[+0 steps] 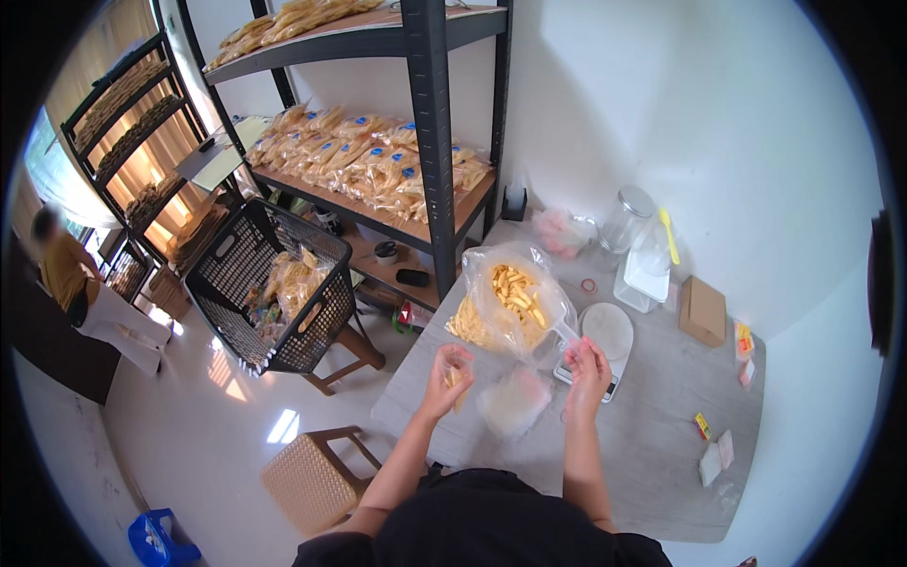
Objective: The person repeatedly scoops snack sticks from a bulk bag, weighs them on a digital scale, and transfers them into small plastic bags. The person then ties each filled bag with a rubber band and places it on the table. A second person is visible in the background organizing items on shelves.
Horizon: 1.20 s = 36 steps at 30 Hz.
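Observation:
My left hand (448, 383) grips a small clear plastic bag (454, 375) with some yellow snack sticks inside. In my right hand (587, 372) is the handle of a clear plastic scoop (565, 332), whose head reaches into a large clear bag (489, 283). Yellow stick-shaped snacks (516, 290) fill that bag and show at its mouth. Just behind my right hand stands a white kitchen scale (606, 332) with a round platform; nothing rests on the platform. A stack of flat clear bags (515, 402) lies on the grey table (510, 453) between my forearms.
A black shelf rack (430, 127) holding packed snack bags (368, 159) rises behind the table. To the left, a black plastic crate (266, 283) stands on a stool. Jar (626, 216), white container (642, 280) and cardboard box (702, 310) line the wall. A person (78, 283) stands far left.

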Tool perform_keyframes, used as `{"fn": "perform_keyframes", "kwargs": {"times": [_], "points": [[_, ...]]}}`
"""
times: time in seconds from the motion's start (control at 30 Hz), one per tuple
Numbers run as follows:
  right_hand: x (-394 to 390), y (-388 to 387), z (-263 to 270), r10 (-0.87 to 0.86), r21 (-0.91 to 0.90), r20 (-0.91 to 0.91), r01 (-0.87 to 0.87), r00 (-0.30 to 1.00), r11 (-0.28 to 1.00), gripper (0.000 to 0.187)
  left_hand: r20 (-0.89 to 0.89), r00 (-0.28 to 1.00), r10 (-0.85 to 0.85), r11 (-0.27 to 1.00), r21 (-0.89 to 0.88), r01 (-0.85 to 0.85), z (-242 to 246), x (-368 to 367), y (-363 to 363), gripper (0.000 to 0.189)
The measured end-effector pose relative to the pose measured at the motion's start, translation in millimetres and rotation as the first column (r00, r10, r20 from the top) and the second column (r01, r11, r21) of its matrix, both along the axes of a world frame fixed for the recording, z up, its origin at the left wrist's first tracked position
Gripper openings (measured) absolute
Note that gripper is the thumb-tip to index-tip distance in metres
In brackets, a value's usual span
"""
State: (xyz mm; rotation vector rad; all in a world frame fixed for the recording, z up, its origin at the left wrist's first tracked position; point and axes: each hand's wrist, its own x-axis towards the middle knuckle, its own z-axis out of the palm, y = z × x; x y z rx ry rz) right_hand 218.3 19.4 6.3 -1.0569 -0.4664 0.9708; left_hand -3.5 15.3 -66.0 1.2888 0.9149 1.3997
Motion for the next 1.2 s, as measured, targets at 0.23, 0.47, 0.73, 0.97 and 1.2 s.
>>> {"fn": "perform_keyframes", "kwargs": {"times": [0.23, 0.47, 0.73, 0.97, 1.2], "points": [[15.8, -25.8, 24.2, -0.012, 0.058, 0.041, 0.010, 0.999, 0.998, 0.023, -0.290, 0.953, 0.087, 0.992, 0.111, -0.057, 28.5, 8.5, -21.7, 0.049], [40.4, -64.6, 41.8, 0.152, 0.067, 0.097, -0.159, 0.984, 0.985, 0.021, -0.486, 0.864, 0.130, 0.986, 0.157, -0.060, 51.0, 23.6, -36.5, 0.052], [47.0, -100.6, 34.8, 0.354, -0.050, 0.228, -0.353, 0.907, 0.934, 0.018, -0.522, 0.837, 0.165, 0.983, 0.157, -0.096, 61.8, 38.6, -62.8, 0.053], [64.8, -94.3, 55.7, 0.557, -0.156, 0.448, -0.553, 0.699, 0.819, 0.016, -0.694, 0.674, 0.255, 0.963, 0.241, -0.117, 65.8, 39.7, -89.7, 0.055], [44.8, -81.2, 73.5, 0.638, -0.177, 0.486, -0.648, 0.597, 0.741, 0.015, -0.727, 0.588, 0.354, 0.934, 0.312, -0.176, 72.0, 36.9, -109.0, 0.055]]}}
